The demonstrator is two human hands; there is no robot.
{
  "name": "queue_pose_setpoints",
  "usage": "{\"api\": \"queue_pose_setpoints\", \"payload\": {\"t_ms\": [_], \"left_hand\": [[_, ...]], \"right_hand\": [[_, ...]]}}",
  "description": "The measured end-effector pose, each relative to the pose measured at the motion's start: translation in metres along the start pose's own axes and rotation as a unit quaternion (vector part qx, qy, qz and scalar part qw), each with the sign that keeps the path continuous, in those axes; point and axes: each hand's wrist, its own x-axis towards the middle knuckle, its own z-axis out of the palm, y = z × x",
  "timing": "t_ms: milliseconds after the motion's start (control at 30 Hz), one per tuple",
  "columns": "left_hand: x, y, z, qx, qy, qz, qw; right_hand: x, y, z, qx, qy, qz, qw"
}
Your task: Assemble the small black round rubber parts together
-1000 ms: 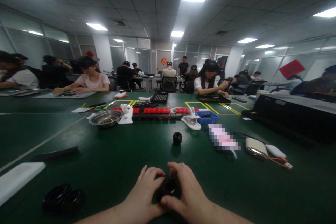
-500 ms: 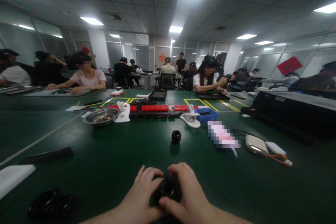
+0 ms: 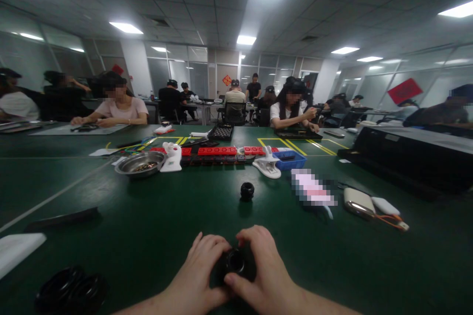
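While your left hand [image 3: 199, 267] and right hand [image 3: 269, 268] grip the black ring [image 3: 227, 269], bare table [image 3: 207, 216] separates them from a second ring [image 3: 247, 192].

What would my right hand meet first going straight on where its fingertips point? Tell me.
Your right hand would likely meet the black ring between your hands first; its thumb seems to touch it. Just past that is your left hand. Exact gaps are hard to judge here.

A green worktop [image 3: 166, 211] is filling the lower half of the frame; a ridged black piece [image 3: 247, 191] is standing below centre, black rings [image 3: 61, 288] are lying lower left, and a metal bowl [image 3: 127, 163] is sitting centre-left.
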Motion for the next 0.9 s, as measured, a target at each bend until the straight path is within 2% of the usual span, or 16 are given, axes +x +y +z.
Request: {"api": "queue_pose_setpoints", "payload": {"t_ms": [167, 233, 333, 400, 533, 600, 800, 867, 900], "left_hand": [[0.0004, 0.0020, -0.0015, -0.012, 0.001, -0.002, 1.000], [0.0007, 0.0034, -0.0025, -0.012, -0.002, -0.008, 1.000], [0.0009, 0.0041, -0.0028, -0.010, -0.007, -0.009, 1.000], [0.0007, 0.0034, -0.0020, -0.007, -0.004, -0.008, 1.000], [0.0003, -0.0006, 0.0003, -0.004, 0.006, 0.000, 1.000], [0.0001, -0.0027, 0.0010, -0.006, 0.008, 0.005, 1.000], [-0.0004, -0.0027, 0.0014, -0.006, 0.005, 0.001, 1.000], [-0.0004, -0.0019, 0.0014, -0.006, 0.005, -0.001, 1.000], [-0.0003, -0.0016, 0.0012, -0.006, 0.006, -0.001, 1.000]], "right_hand": [[-0.0010, 0.0015, -0.0046, 0.038, -0.037, -0.103, 0.993], [-0.0018, 0.0023, -0.0042, 0.033, -0.024, -0.089, 0.995], [-0.0024, 0.0027, -0.0018, 0.019, 0.002, -0.030, 0.999], [-0.0023, 0.0031, -0.0014, 0.021, -0.004, -0.019, 1.000], [-0.0020, 0.0056, -0.0041, 0.050, -0.063, -0.124, 0.989], [-0.0021, 0.0066, -0.0048, 0.052, -0.071, -0.145, 0.986], [-0.0007, 0.0028, -0.0016, 0.043, -0.013, -0.008, 0.999], [0.0001, 0.0015, -0.0020, 0.049, -0.024, -0.010, 0.998], [0.0004, 0.0013, -0.0027, 0.059, -0.033, -0.033, 0.997]]}}
